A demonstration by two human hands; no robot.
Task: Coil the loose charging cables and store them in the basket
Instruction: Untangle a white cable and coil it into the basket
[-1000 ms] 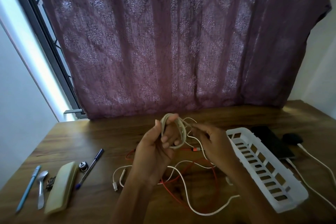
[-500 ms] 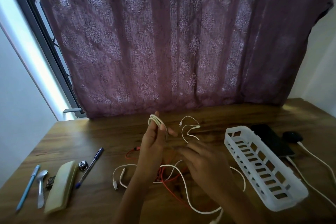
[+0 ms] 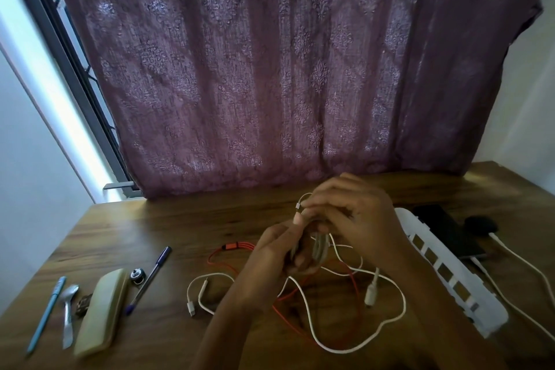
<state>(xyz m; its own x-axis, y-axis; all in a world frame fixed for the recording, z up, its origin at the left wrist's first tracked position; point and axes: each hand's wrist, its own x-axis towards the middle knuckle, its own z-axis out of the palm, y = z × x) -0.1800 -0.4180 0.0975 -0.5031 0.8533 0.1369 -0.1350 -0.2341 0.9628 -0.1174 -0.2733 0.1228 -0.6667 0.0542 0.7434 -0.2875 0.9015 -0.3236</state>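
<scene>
My left hand (image 3: 277, 252) grips a small coil of white cable (image 3: 319, 248) above the wooden table (image 3: 168, 228). My right hand (image 3: 351, 213) is closed over the top of that coil, pinching its free end, whose plug (image 3: 298, 206) sticks out at the fingertips. Below the hands lie a loose white cable (image 3: 354, 345) with a thick plug (image 3: 371, 294), an orange cable (image 3: 237, 247), and a short white cable (image 3: 204, 294). The white slotted basket (image 3: 450, 273) stands to the right of my right hand; nothing shows inside it.
At the left lie a blue pen (image 3: 45, 314), a spoon (image 3: 68, 312), a beige case (image 3: 102, 312), a small round thing (image 3: 137, 274) and a dark pen (image 3: 148, 278). Behind the basket a black phone (image 3: 447, 230) and dark charger (image 3: 480, 224) trail white cables. A purple curtain (image 3: 285, 69) hangs behind.
My right hand rose from the table to the coil and now pinches its end. My left hand lowered a little and moved right with the coil. The view shifted.
</scene>
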